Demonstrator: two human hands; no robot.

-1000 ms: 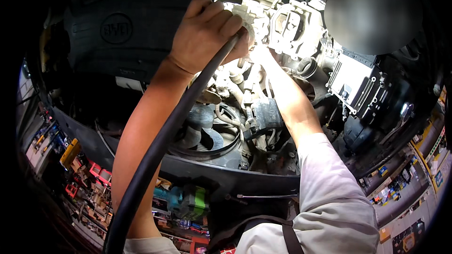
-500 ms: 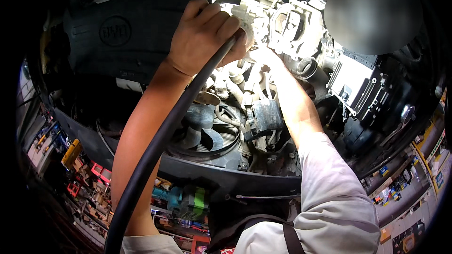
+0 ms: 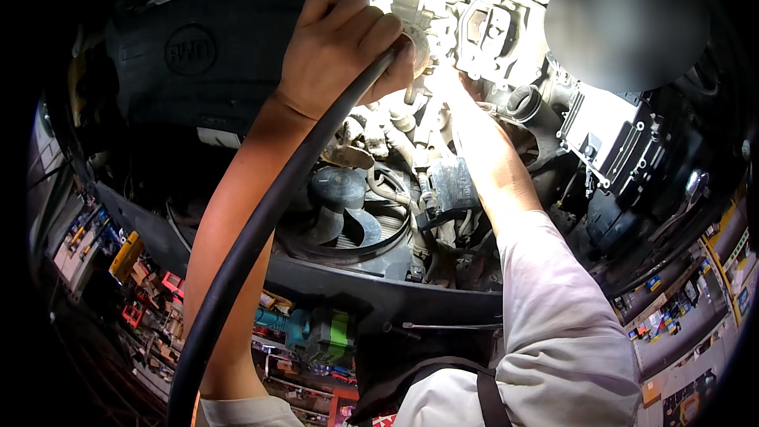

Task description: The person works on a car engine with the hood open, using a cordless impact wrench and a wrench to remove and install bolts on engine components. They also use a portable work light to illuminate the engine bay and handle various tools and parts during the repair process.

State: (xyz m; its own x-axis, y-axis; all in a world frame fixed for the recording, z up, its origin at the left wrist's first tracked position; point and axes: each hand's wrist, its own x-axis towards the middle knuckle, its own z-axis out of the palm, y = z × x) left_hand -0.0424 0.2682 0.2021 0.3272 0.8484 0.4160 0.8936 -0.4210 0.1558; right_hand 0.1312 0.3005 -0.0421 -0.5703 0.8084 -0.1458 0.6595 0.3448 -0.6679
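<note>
Head view is showing a black hose [image 3: 261,229] running from the near left edge up to the middle far part of the scene, where the left hand [image 3: 340,47] is clenching around its upper end. The hose is lying along the left forearm and ending at a brightly lit metal engine [image 3: 443,8]. The right hand [image 3: 455,91] is reaching into that glare just right of the left hand; whether it is grasping anything cannot be told, since the light is washing out its fingers. The right arm is wearing a pale grey sleeve [image 3: 553,308].

Below the hands, a round fan [image 3: 348,205] with dark blades is sitting in its ring, with a grey connector block [image 3: 451,186] just to its right. A dark plastic cover [image 3: 205,55] is filling the far left. To the right, a finned metal box [image 3: 624,150] is sitting well apart from the hands.

Around the dark bay, the room is showing in the rim: shelves of colourful packages [image 3: 118,261] on the near left, a green and teal tool [image 3: 316,332] in the near middle, and a floor with yellow lines [image 3: 711,269] on the right.
</note>
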